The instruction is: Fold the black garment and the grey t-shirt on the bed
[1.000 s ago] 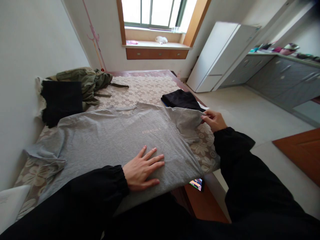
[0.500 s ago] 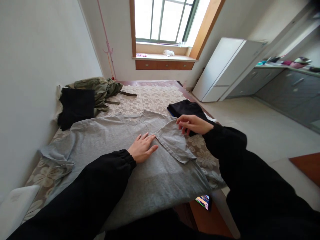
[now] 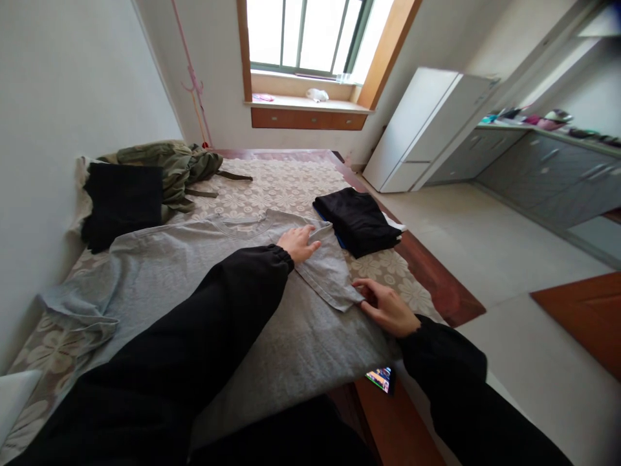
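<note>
Grey T-shirt (image 3: 310, 340) is lying spread across the lower left and centre of the frame, and both my hands are working at one sleeve (image 3: 331, 275).

My left hand (image 3: 297, 244) is resting open and palm down near the collar, at the centre, gripping nothing, while my right hand (image 3: 388, 307), right of centre, is curling half closed with thumb and forefinger at the sleeve's lower corner; I cannot tell whether they are pinching it. The sleeve is lying slantwise over the shirt's body, the shirt is covering part of the patterned tablecloth (image 3: 286, 184), and folded black clothes (image 3: 358, 220) are sitting just beyond the sleeve, toward the upper right.
</note>
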`<state>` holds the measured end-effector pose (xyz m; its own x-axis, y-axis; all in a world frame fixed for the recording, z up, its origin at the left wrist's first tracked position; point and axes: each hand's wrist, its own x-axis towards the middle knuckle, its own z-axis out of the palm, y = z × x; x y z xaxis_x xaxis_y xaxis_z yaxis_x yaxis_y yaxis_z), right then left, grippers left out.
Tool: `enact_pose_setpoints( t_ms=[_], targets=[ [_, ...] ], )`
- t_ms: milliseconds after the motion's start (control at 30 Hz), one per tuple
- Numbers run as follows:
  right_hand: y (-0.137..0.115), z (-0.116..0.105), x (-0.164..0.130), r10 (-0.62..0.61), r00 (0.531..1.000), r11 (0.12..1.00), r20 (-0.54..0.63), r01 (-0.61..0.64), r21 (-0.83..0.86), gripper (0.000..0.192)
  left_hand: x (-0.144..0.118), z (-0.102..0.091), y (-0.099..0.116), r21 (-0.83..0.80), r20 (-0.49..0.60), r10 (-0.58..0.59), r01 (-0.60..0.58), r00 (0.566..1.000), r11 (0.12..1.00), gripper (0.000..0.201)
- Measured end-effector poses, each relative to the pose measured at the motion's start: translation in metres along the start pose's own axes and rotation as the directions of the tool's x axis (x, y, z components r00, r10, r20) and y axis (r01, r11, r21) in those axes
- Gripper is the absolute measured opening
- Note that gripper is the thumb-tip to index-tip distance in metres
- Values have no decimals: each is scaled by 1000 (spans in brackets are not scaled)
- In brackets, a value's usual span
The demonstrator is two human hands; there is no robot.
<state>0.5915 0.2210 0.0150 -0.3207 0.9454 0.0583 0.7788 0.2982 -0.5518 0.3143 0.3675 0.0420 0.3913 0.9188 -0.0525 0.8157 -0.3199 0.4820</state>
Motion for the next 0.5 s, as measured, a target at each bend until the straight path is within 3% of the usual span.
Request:
enact_pose_setpoints(
  t_ms=[100, 200, 333, 500],
  targets=[
    [-3, 8, 5, 71, 995, 995, -65, -66, 79, 14, 35, 10, 19, -14, -17, -36, 36, 999, 999, 43],
    [-7, 16, 2, -24, 984, 999, -176, 16, -43, 3, 54, 21, 34, -32, -35, -45, 43, 998, 999, 36],
    [-12, 24, -8, -233, 958, 948, -169, 184, -261, 20, 62, 31, 40, -57, -76, -36, 32, 996, 998, 30],
    [-8, 23, -13, -295, 954, 897, -63, 254, -361, 38, 64, 35, 34, -79, -123, -35, 25, 992, 997, 28]
  ],
)
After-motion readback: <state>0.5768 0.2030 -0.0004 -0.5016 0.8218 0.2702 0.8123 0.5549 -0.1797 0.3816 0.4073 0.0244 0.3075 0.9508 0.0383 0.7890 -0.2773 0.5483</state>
